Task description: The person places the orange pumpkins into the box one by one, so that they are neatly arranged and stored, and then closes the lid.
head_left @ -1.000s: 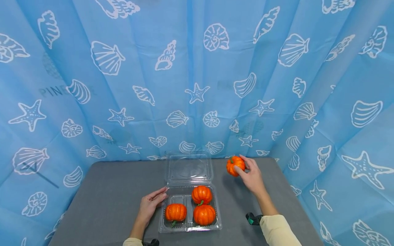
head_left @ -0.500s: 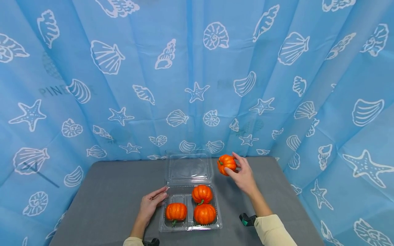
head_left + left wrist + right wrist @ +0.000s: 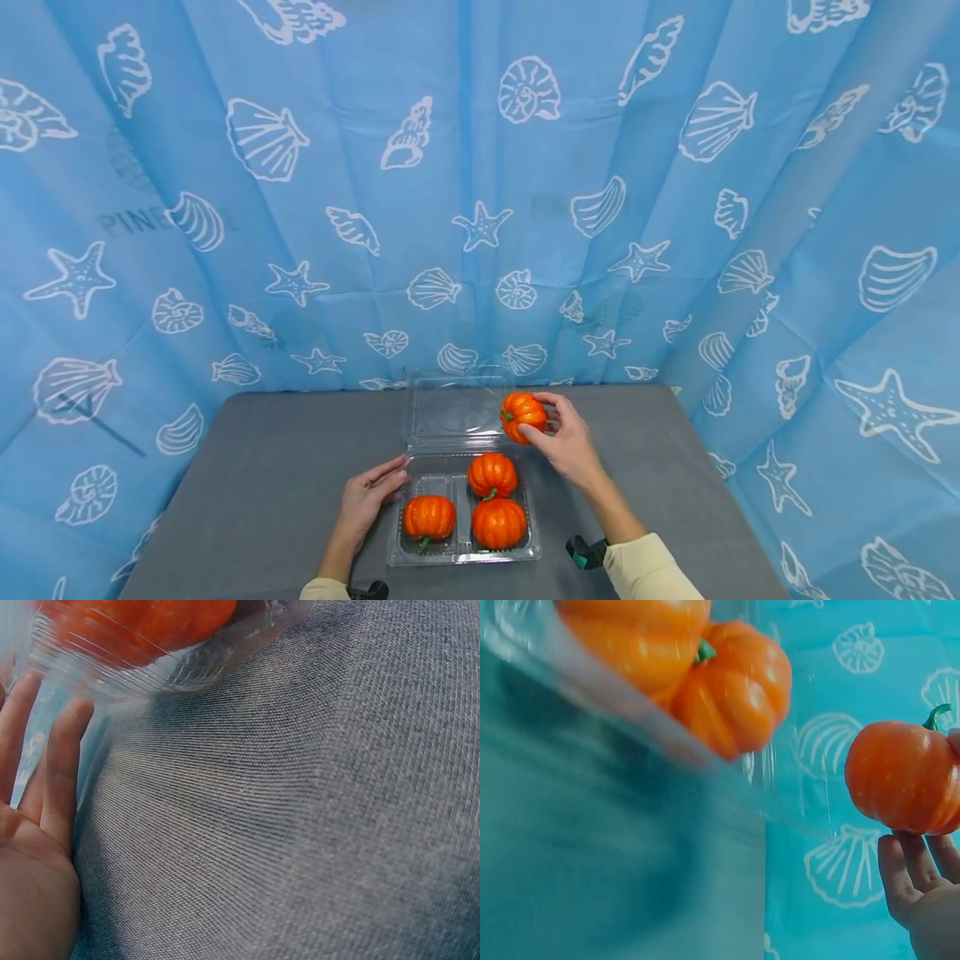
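In the head view my right hand (image 3: 567, 442) holds a small orange pumpkin (image 3: 522, 417) by its side, over the right edge of the clear plastic lid. The right wrist view shows this pumpkin (image 3: 904, 776) with its green stem up and fingers curled beneath it. My left hand (image 3: 365, 500) has its fairly straight fingertips at the left rim of a clear clamshell container (image 3: 480, 560). Inside, one pumpkin (image 3: 429, 517) sits in the left part; two more, a rear pumpkin (image 3: 492, 475) and a front pumpkin (image 3: 498, 523), fill the right part.
The container's hinged lid (image 3: 457, 412) lies folded back behind it. Everything stands on a grey cloth-covered table (image 3: 285, 467). A blue shell-print curtain (image 3: 480, 183) hangs behind and along both sides.
My right hand has carried its pumpkin leftward, from the table's right side to over the lid's right edge. The left hand and the container have stayed put.
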Demonstrator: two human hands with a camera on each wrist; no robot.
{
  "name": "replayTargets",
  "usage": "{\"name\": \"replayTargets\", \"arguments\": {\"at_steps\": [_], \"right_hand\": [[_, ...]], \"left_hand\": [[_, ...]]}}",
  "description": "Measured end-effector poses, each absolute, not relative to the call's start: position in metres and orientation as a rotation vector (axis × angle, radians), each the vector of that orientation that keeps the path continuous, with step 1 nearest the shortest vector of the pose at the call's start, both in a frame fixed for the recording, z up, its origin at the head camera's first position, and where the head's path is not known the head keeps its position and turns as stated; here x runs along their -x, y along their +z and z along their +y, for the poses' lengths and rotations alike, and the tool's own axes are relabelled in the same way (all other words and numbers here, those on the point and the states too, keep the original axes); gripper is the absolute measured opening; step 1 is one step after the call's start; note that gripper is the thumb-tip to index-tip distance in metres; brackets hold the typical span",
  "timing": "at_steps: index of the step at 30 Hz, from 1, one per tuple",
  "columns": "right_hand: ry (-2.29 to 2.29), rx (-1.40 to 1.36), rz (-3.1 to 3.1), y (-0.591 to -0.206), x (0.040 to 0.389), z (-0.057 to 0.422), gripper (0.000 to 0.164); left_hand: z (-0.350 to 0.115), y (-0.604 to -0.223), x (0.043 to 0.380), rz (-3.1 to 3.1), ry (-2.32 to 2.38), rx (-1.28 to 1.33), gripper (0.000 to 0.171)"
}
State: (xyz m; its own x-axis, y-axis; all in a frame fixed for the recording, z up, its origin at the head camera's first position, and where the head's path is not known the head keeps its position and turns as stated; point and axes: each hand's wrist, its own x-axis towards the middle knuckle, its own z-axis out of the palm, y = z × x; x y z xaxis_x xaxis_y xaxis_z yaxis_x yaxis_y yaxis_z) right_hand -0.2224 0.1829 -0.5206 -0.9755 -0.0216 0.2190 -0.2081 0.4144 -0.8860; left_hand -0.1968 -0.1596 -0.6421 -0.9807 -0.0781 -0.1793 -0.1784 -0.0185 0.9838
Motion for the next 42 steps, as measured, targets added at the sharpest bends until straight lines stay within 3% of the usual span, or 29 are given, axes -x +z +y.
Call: {"name": "replayTargets", "arguments": {"at_steps": [10,29,42], "right_hand": [[1.551,-0.356,-2.510,-0.520,0.214,0.158,0.048],[1.572,-0.489,-2.629,-0.526,0.199,0.122,0.052],[1.337,-0.671,-2.739,-0.531,0.195,0.103,0.053]], "left_hand": [[-0.158,-0.642,0.196,2.166,2.167,0.256,0.039],[-0.159,-0.642,0.197,2.145,2.170,0.287,0.037],[-0.161,-0.640,0.198,2.135,2.159,0.297,0.041]]}}
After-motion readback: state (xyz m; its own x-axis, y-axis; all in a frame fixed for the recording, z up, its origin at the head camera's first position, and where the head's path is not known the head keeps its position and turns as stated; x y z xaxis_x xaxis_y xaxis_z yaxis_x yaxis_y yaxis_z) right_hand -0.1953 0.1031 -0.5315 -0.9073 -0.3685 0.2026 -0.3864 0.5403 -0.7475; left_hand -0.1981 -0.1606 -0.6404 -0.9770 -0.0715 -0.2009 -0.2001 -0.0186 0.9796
